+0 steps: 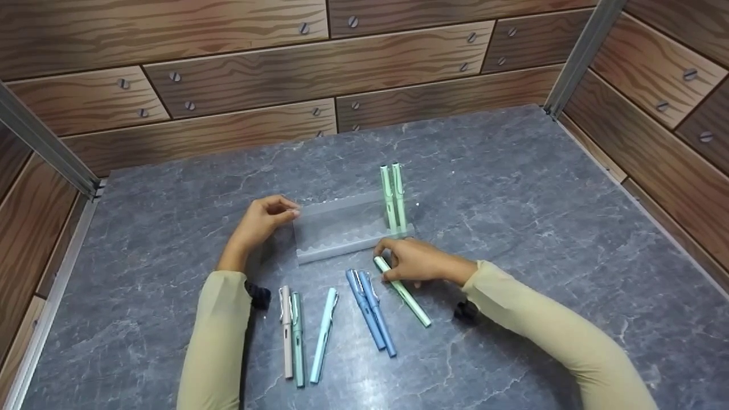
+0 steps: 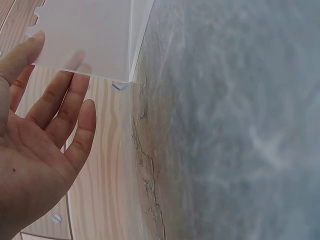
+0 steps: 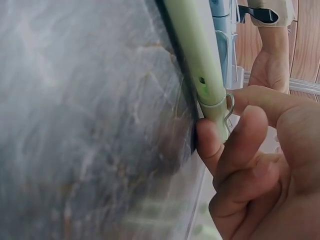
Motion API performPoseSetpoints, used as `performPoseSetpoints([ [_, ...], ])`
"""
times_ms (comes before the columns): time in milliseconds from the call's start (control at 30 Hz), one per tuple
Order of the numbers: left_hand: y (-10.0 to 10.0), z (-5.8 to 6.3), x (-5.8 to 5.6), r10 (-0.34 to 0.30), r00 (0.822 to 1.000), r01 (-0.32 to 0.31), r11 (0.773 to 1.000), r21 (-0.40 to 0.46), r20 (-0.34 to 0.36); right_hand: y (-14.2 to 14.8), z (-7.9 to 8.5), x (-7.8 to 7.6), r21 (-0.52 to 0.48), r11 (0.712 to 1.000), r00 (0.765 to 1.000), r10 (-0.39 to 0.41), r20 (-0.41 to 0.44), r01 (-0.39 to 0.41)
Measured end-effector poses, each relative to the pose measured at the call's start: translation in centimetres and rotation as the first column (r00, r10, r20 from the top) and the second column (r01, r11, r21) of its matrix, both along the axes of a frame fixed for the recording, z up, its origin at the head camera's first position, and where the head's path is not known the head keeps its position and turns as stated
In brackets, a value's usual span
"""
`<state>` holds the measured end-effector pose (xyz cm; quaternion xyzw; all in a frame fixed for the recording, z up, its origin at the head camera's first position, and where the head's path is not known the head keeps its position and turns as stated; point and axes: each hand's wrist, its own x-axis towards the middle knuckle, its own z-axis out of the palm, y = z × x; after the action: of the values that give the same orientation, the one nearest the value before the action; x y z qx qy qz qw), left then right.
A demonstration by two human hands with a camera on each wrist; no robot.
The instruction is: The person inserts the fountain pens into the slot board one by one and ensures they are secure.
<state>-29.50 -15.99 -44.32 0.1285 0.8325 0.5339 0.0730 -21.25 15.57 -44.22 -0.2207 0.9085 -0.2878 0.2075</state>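
A frosted clear plastic pen stand (image 1: 336, 250) with a notched front rail sits mid-table. My left hand (image 1: 263, 223) pinches its left edge, thumb in front and fingertips behind the sheet (image 2: 95, 40) in the left wrist view. Two light green pens (image 1: 394, 196) stand side by side in its right-end notches, leaning back. With thumb and fingers, my right hand (image 1: 418, 261) pinches the clip end of a third light green pen (image 1: 411, 302), which slants toward me. In the right wrist view this pen (image 3: 200, 55) shows its metal clip beside the fingertips.
Left of the green pen, two blue pens (image 1: 370, 313) lie touching. Further left are a light turquoise pen (image 1: 323, 336), a dark green pen (image 1: 298, 341) and a greyish-pink pen (image 1: 286, 336). Wood-patterned walls (image 1: 245, 85) border the grey marbled table (image 1: 490, 171).
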Motion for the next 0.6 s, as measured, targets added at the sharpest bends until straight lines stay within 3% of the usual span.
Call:
performPoseSetpoints([
  [600, -0.02, 0.11, -0.05, 0.005, 1.000, -0.005, 1.000, -0.025, 0.003, 0.83, -0.14, -0.26, -0.170, 0.985, 0.992, -0.020, 0.123, 0.041],
])
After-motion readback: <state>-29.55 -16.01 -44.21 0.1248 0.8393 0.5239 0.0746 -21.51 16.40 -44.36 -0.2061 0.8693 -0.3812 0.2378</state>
